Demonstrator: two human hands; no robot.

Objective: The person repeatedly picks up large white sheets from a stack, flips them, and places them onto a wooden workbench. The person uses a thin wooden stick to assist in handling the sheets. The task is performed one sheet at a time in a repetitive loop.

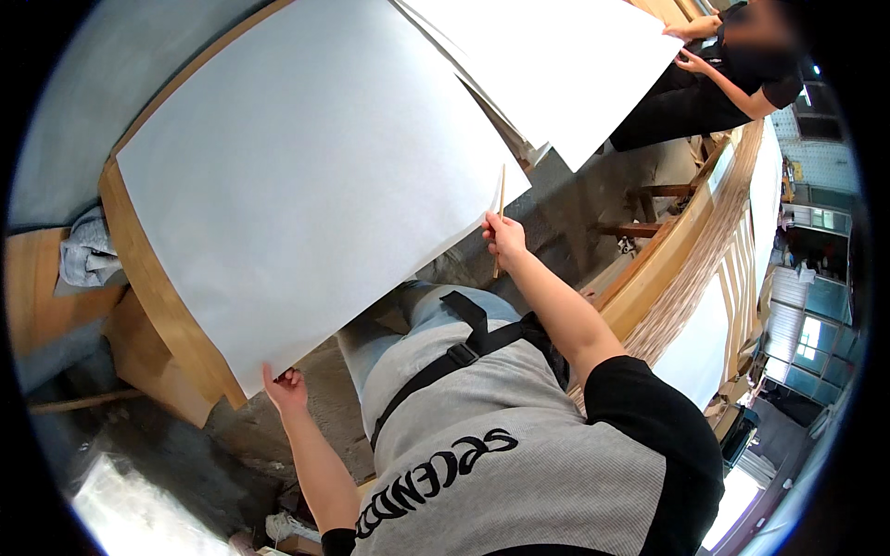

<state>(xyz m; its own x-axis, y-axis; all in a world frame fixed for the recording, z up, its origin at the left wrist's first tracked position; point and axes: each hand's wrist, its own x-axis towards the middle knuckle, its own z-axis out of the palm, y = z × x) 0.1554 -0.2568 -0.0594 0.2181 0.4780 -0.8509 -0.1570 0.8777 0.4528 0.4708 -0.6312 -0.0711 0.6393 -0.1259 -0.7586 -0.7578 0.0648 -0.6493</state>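
Head view, looking down: large white sheet [306, 176] spread over a wooden board [153, 278], covering nearly all of it, only the near wooden edge left bare. Left hand [286, 387] at the sheet's near corner, fingers curled and pinching the paper's edge, thumb on top. Right hand [505, 236] at the opposite near corner, closed around a thin wooden stick [501, 215] held roughly upright, its upper part against the sheet's edge; whether those fingers also pinch the paper, cannot tell. Sheet lying mostly flat, with both near corners hanging a little past the board. Judged from this: sheet already laid out and held at two corners, not yet shown as fixed or smoothed down; far corners out of clear sight, so nothing to say of them. Second white sheet [565, 65] beyond, overlapping the far right side, reaching toward another person [714, 83] in dark clothes at the upper right, whose hands are near its far edge. Crumpled grey cloth [88, 250] on a wooden surface to the left, well apart from both hands. Long stack of wooden slats [705, 269] running along the right, with more white sheets lying on it. Grey concrete floor [565, 213] showing between board and slats. Grey top, black strap and black sleeve of the wearer filling the lower middle.
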